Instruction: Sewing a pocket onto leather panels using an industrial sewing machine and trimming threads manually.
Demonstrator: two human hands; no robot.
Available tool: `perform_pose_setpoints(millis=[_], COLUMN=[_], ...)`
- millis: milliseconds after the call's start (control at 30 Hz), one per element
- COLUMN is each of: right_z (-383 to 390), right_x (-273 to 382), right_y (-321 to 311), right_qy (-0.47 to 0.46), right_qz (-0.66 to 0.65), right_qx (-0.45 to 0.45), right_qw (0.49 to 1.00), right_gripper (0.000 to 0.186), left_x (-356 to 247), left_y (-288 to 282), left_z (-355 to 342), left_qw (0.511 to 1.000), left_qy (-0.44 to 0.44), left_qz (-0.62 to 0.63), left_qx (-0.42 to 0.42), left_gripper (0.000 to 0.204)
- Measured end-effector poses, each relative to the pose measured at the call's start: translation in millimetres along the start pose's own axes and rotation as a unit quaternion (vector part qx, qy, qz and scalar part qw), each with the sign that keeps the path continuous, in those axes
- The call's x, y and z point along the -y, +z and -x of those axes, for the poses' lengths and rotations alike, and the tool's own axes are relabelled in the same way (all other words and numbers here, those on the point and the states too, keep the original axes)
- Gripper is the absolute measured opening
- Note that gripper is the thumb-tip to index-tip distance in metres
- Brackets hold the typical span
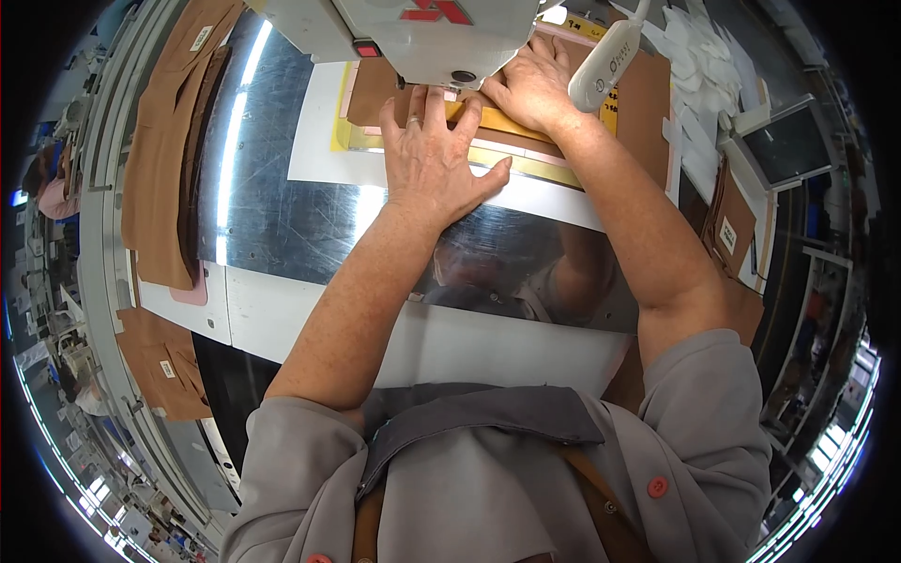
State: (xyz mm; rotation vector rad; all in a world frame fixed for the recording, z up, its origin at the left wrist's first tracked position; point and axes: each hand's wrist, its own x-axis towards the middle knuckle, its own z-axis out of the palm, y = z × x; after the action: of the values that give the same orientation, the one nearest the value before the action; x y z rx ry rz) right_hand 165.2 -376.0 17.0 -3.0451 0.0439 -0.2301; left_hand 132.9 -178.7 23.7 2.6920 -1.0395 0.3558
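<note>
An industrial sewing machine head (450, 33) overhangs a brown fabric piece (646, 131) in a flat template with a pale yellow border (526, 167). A yellow strip (510, 122) crosses it beneath the machine. My left hand (432, 159) rests just in front of the needle area, fingers spread over the template and strip; their tips partly reach under the head. My right hand (535, 89) lies open on the template right of the head, beside the strip, fingers pointing away from me. A white control unit (601, 66) hangs beside it. The needle itself is hidden.
Brown fabric stacks (155, 159) lie left on the metal table (263, 169), more panels (741, 225) at right. White scraps (704, 66) pile at upper right beside a dark screen (779, 141). Other people (56, 188) are at the far left.
</note>
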Motion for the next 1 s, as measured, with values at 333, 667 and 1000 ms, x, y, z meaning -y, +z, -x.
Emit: perform_pose_setpoints(millis=[333,667,1000], right_z=[-7.1,-5.2,-8.5], right_x=[-4.5,0.3,1.1], right_y=[-2.1,-6.1,0.3], right_qy=[0.0,-0.001,0.009], right_qz=[-0.014,-0.009,-0.013], right_qx=[0.022,0.045,0.028], right_qw=[1.0,0.999,0.999], right_gripper=[0.069,0.069,0.066], left_x=[0.9,7.2,5.6], left_y=[-0.3,1.7,-0.1], left_z=[-5.0,0.2,-3.5], left_qw=[1.0,0.997,1.0], left_qy=[-0.011,0.041,0.012], left_qz=[0.024,0.035,0.027], left_qx=[-0.001,-0.048,-0.004], left_gripper=[0.07,0.067,0.069])
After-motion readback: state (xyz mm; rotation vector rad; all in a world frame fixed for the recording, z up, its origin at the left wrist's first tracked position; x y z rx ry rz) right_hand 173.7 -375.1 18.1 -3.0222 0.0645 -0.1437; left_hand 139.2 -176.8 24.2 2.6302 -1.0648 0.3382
